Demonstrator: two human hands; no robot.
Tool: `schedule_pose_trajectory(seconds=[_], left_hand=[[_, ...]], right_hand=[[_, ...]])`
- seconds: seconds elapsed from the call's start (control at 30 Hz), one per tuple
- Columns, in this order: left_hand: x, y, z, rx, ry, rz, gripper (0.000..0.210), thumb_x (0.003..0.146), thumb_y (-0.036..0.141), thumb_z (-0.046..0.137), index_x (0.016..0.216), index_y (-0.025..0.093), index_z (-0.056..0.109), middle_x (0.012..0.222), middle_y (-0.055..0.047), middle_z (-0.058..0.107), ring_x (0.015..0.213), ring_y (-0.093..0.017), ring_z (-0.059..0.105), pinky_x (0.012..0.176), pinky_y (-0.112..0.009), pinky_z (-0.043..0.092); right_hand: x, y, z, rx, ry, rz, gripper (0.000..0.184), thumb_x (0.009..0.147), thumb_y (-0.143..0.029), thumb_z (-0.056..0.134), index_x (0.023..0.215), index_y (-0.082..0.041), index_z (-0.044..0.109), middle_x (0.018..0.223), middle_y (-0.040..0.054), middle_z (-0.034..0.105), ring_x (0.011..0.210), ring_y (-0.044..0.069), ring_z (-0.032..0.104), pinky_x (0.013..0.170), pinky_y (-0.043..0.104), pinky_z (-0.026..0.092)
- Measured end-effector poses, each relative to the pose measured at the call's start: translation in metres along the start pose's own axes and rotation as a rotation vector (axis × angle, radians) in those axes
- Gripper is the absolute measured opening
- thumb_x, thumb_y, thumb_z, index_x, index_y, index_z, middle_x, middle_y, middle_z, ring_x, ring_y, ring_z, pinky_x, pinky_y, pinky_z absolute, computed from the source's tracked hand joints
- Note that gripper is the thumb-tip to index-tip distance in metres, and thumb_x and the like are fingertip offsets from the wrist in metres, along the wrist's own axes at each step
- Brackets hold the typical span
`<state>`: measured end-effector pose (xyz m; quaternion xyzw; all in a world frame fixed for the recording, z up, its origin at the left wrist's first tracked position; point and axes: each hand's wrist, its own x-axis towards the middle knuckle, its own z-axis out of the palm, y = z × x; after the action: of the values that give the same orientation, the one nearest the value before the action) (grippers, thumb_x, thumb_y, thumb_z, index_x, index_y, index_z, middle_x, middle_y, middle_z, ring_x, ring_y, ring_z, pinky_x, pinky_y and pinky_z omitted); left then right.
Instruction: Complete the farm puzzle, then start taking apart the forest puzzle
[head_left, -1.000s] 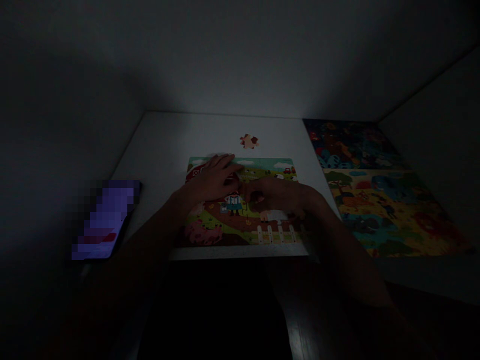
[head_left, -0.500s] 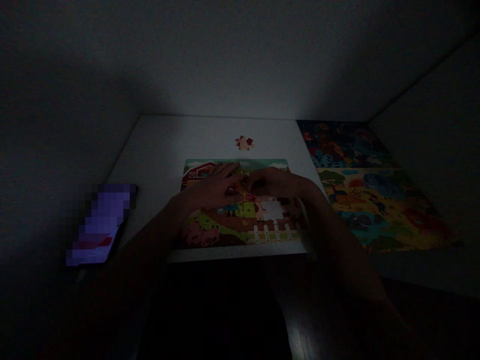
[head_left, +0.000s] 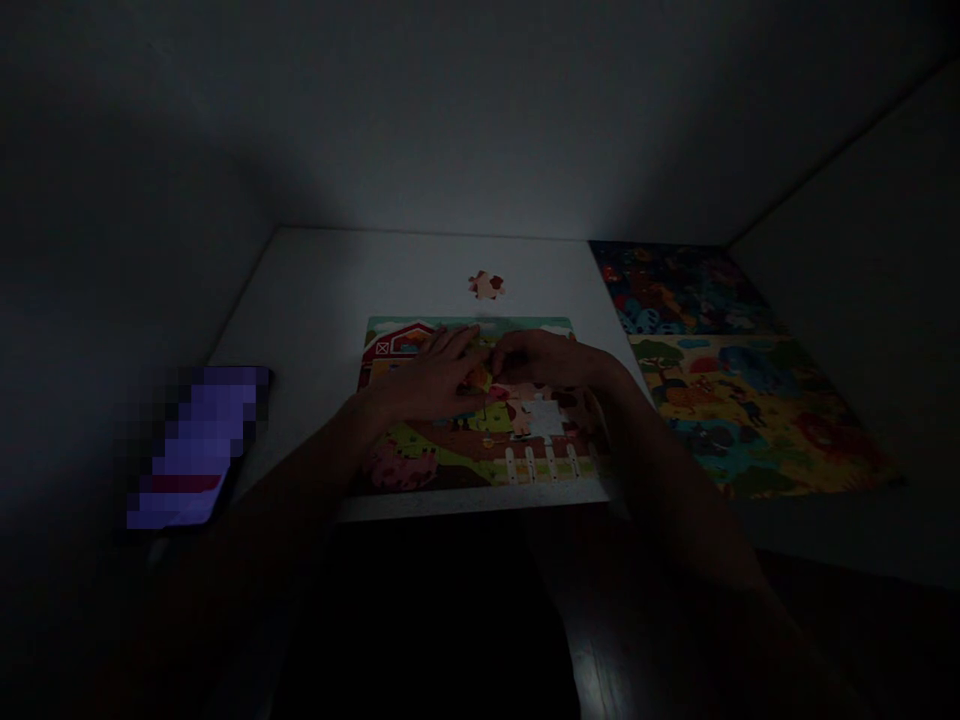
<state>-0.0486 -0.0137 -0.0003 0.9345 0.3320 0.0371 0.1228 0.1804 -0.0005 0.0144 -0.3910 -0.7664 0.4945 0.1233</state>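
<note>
Hands (head_left: pixel 544 357) shifted across puzzle (head_left: pixel 465 442), gap (head_left: pixel 545 420) inside

Purple-lit, pixelated phone (head_left: pixel 199 450) at lower left, dark blue picture sheet (head_left: pixel 679 290) right of centre, yellowish animal picture sheet (head_left: pixel 761 410) directly below it, grey wall (head_left: pixel 450 120) across top.

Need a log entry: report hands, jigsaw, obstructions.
Left hand, right hand over multicoloured rectangular farm-picture jigsaw. Pale gap unfilled, unobstructed. Cream-and-brown knobbed jigsaw piece loose beyond.
</note>
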Motion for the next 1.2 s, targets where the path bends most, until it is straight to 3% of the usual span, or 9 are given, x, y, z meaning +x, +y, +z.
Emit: schedule_pose_trajectory(seconds=[0.27, 0.53, 0.87, 1.2], left_hand=[[0.0, 0.005, -0.002, -0.014, -0.002, -0.016, 0.075, 0.089, 0.067, 0.047, 0.145, 0.018, 0.038, 0.16, -0.018, 0.023, 0.147, -0.038, 0.021, 0.118, -0.054, 0.022], [0.001, 0.004, -0.003, -0.025, -0.026, -0.015, 0.071, 0.091, 0.057, 0.052, 0.144, 0.012, 0.039, 0.159, -0.022, 0.022, 0.147, -0.038, 0.02, 0.118, -0.054, 0.02], [0.001, 0.004, -0.003, -0.018, -0.019, -0.015, 0.071, 0.091, 0.058, 0.051, 0.146, 0.017, 0.035, 0.16, -0.019, 0.022, 0.147, -0.037, 0.021, 0.117, -0.054, 0.021], [0.0, 0.004, 0.001, 0.015, 0.017, 0.013, 0.073, 0.091, 0.063, 0.047, 0.146, 0.017, 0.035, 0.159, -0.019, 0.025, 0.146, -0.038, 0.022, 0.117, -0.054, 0.022]], right_hand=[[-0.004, -0.01, -0.002, -0.067, -0.085, -0.055, 0.003, 0.076, -0.018, 0.065, 0.078, -0.017, 0.064, 0.083, -0.0007, 0.062, 0.073, 0.012, 0.055, 0.069, 0.025, 0.043], [-0.012, -0.016, 0.001, -0.199, -0.199, 0.075, 0.011, 0.077, -0.023, 0.069, 0.085, -0.017, 0.066, 0.083, 0.001, 0.066, 0.072, 0.014, 0.057, 0.065, 0.027, 0.041], [-0.015, -0.026, 0.002, -0.224, -0.201, 0.097, 0.009, 0.074, -0.019, 0.069, 0.082, -0.017, 0.064, 0.08, -0.0001, 0.066, 0.069, 0.014, 0.057, 0.063, 0.027, 0.04], [-0.008, -0.006, 0.006, -0.119, -0.174, 0.035, 0.011, 0.074, -0.008, 0.064, 0.078, -0.017, 0.063, 0.076, -0.0017, 0.063, 0.068, 0.011, 0.054, 0.064, 0.024, 0.041]])
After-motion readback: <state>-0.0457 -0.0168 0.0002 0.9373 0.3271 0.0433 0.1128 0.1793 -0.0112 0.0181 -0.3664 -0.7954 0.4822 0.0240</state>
